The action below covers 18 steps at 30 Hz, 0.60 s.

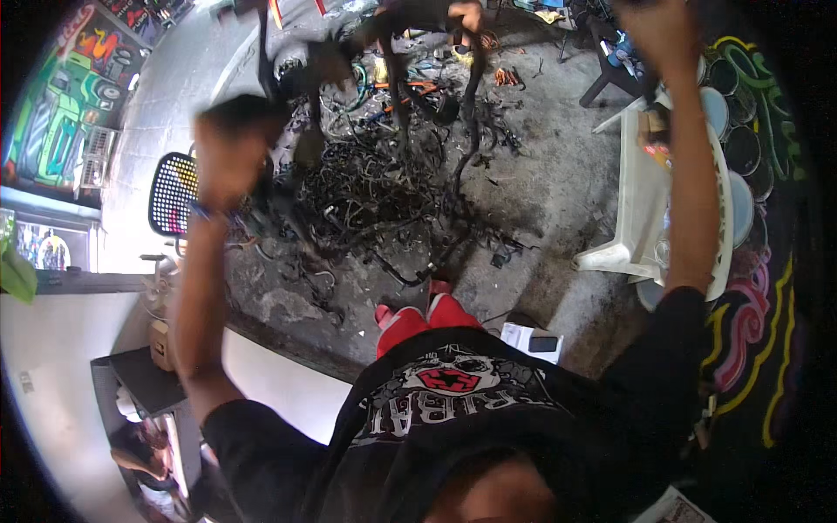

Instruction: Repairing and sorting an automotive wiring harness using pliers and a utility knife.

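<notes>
My left hand is raised at the left, closed round a dark, thick part of a black wiring harness. Motion blurs the hand and the harness. Several limp branches of the harness hang down in front of me. My right hand is lifted high at the upper right, cut by the top edge. Its fingers are blurred, so I cannot see whether it grips anything. Below the harness, a large tangled heap of dark cables covers the concrete floor. At the top, what looks like another person's hand is near the harness.
A white plastic chair lies tipped at the right, beside round buckets. A black perforated chair seat is at the left. A white box with a dark phone-like object lies near my feet. Loose cable pieces are scattered around.
</notes>
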{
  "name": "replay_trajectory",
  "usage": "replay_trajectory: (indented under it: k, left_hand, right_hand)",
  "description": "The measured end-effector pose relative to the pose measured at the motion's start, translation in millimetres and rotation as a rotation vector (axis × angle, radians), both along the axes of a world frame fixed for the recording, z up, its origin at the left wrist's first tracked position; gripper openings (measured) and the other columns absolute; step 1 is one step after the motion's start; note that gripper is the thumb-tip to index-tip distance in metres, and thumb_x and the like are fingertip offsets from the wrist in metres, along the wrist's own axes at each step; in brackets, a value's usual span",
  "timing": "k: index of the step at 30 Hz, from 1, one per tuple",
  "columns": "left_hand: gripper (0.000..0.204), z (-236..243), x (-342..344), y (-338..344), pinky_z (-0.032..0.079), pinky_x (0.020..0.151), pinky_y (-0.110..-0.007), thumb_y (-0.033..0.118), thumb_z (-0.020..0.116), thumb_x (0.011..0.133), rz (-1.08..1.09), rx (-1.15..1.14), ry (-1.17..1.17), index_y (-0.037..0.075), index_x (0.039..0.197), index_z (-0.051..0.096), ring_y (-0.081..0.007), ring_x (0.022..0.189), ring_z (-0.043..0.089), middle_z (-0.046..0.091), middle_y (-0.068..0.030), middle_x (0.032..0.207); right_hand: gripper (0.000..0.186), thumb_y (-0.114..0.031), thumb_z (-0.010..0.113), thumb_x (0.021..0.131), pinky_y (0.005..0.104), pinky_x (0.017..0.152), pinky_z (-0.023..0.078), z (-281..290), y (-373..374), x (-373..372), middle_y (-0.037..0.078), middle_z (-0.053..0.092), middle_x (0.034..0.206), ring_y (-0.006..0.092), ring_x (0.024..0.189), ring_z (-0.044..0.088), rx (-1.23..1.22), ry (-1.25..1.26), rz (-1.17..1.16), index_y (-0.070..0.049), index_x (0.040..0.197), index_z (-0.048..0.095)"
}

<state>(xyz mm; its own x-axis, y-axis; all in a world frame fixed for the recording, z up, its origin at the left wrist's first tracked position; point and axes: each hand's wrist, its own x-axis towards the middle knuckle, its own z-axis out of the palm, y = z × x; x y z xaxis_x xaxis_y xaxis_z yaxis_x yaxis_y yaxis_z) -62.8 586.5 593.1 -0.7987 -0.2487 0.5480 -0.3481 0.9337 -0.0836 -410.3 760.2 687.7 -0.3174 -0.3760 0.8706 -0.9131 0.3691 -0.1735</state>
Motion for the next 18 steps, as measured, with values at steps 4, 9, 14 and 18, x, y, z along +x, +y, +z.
replay_trajectory:
  k: [4, 9, 14, 18]
  left_hand:
    - [0.011, -61, 8, 49, 0.041, 0.047, -0.028, 0.014, 0.06, 0.064, 0.159, 0.259, 0.158, 0.003, 0.065, 0.056, -0.017, 0.05, 0.052, 0.055, -0.0042, 0.057]
    - [0.027, -74, 37, 63, 0.042, 0.052, -0.022, 0.016, 0.068, 0.061, 0.448, 0.67, 0.442, -0.006, 0.075, 0.058, -0.0058, 0.057, 0.052, 0.06, -0.0076, 0.061]
    - [0.02, -40, 59, 84, 0.041, 0.048, -0.022, 0.012, 0.07, 0.062, 0.552, 0.358, 0.356, -0.003, 0.071, 0.06, -0.0062, 0.054, 0.053, 0.059, -0.0051, 0.058]
    - [0.009, 0, 49, 103, 0.041, 0.047, -0.023, 0.003, 0.065, 0.065, 0.463, 0.401, 0.417, -0.002, 0.07, 0.061, -0.0087, 0.05, 0.055, 0.059, -0.0049, 0.058]
  right_hand:
    - [0.037, -0.022, 0.07, 0.055, 0.0334, 0.058, 0.047, -123, 8, -33, 0.008, 0.061, 0.063, 0.0217, 0.059, 0.061, 0.014, -0.137, 0.11, -0.012, 0.09, 0.063]
    - [0.038, -0.017, 0.069, 0.053, 0.0316, 0.056, 0.047, -137, -10, 21, 0.008, 0.059, 0.057, 0.0239, 0.057, 0.06, 0.028, -0.317, 0.209, -0.011, 0.09, 0.063]
    - [0.038, -0.015, 0.072, 0.052, 0.0285, 0.053, 0.046, -103, -10, 29, 0.007, 0.057, 0.055, 0.0177, 0.052, 0.058, 0.105, -0.229, 0.292, -0.011, 0.089, 0.063]
    - [0.036, -0.018, 0.072, 0.055, 0.0273, 0.055, 0.048, -77, 2, -2, 0.007, 0.062, 0.063, 0.0144, 0.057, 0.061, 0.109, 0.029, 0.285, -0.01, 0.089, 0.062]
